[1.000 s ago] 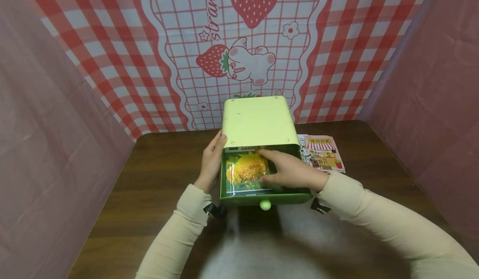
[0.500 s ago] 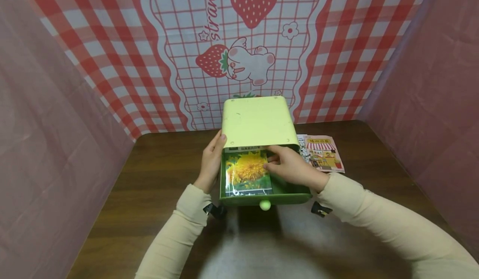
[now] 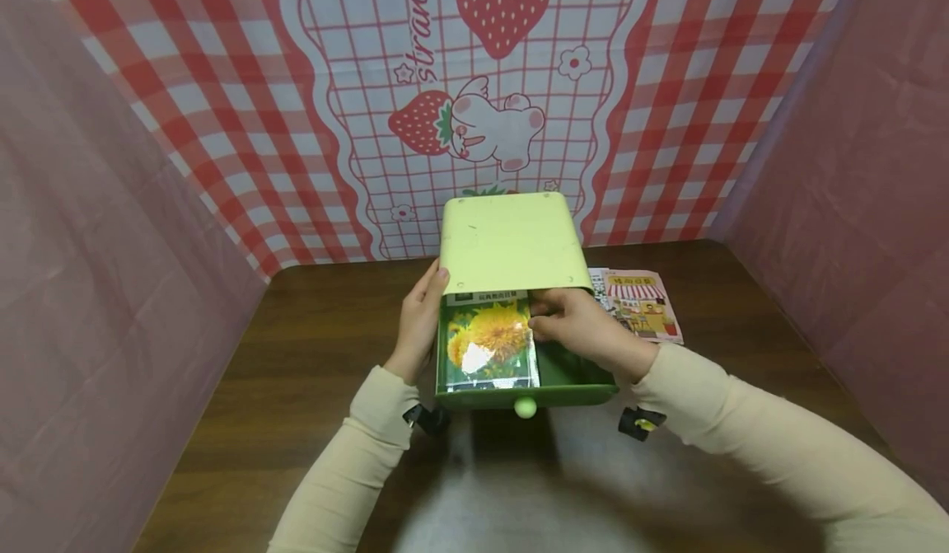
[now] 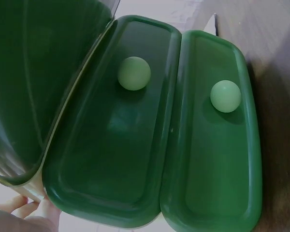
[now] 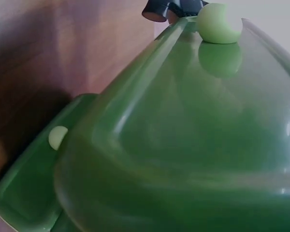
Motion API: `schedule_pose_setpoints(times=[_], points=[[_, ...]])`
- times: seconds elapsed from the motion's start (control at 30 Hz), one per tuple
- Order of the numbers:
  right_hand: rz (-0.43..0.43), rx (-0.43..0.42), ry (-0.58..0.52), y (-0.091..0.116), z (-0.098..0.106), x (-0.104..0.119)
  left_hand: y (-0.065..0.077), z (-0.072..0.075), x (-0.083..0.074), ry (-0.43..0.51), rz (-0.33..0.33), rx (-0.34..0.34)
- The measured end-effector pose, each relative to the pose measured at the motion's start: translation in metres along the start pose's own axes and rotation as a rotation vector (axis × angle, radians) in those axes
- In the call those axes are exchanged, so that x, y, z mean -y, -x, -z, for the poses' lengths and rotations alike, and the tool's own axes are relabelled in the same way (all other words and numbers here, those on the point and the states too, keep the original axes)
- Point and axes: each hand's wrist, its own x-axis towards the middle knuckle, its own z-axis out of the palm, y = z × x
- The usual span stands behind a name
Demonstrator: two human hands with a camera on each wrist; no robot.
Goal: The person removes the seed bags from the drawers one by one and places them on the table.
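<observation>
We see the left hand (image 3: 418, 322) laid against the left wall of a pale green cabinet (image 3: 511, 244), thumb at its near top edge. The right hand (image 3: 582, 326) is inside the pulled-out top drawer (image 3: 571, 370), fingers bent at the right edge of a glossy packet (image 3: 485, 339) printed with yellow flowers; we cannot tell whether they pinch it. That packet is in the left part of the drawer. A round knob (image 3: 525, 407) sits on the drawer's near side, and the left wrist view shows us two more drawer fronts (image 4: 111, 159) below. To the right, on the brown tabletop (image 3: 326, 330), we see a pink illustrated sheet (image 3: 643, 302) just beside a black-and-white sheet (image 3: 599, 279). A red-and-white checked cloth (image 3: 222, 83) hangs at the far side, pink drapes (image 3: 74, 289) left and right.
</observation>
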Motion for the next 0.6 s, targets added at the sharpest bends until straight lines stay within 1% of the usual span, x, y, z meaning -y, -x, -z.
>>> schedule_pose_setpoints(times=[0.1, 0.23, 0.4, 0.6], points=[[-0.02, 0.016, -0.026, 0.0001, 0.0012, -0.0007, -0.0004, -0.0001, 0.0002, -0.004, -0.006, -0.004], [-0.047, 0.045, -0.044, -0.0011, 0.0012, -0.0011, -0.0007, 0.0007, 0.0004, -0.003, -0.006, 0.006], [-0.085, 0.079, -0.092, -0.002, -0.0012, -0.0016, -0.0014, 0.0019, 0.0016, -0.002, -0.005, 0.019], [-0.124, 0.093, -0.121, -0.0018, -0.0048, -0.0008, -0.0003, 0.002, 0.0005, -0.003, -0.004, 0.025]])
